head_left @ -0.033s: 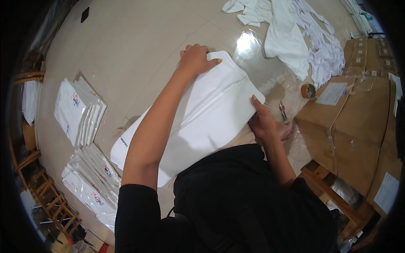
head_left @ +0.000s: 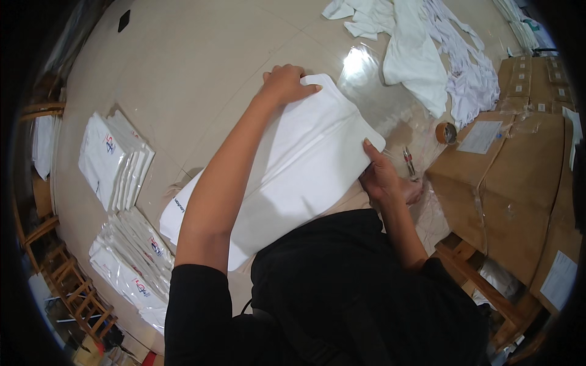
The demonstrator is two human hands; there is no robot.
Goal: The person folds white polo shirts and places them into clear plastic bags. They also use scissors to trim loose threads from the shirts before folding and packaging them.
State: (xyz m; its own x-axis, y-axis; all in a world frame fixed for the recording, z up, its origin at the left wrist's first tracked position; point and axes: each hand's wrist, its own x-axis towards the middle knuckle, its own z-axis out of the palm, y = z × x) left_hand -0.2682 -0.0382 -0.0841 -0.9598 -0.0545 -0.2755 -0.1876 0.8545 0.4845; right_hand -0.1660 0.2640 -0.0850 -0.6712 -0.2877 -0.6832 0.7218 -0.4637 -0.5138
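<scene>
A folded white garment [head_left: 305,165] lies slanted across my lap, with small dark lettering near its lower left corner. My left hand [head_left: 285,85] grips its far edge, the thumb on top and the other fingers curled behind it. On the near right corner, my right hand [head_left: 383,174] pinches the cloth with the thumb on top. The fingers under the cloth are partly hidden. My left forearm crosses over the garment and covers part of it.
Bagged, folded white garments form two stacks [head_left: 113,161] at the left. Loose white cloth [head_left: 415,61] lies at the far right, near clear plastic film, a tape roll [head_left: 445,132] and a small red-and-silver tool [head_left: 408,160]. Cardboard boxes [head_left: 519,177] stand at right. A dark phone-like object [head_left: 124,21] rests far left.
</scene>
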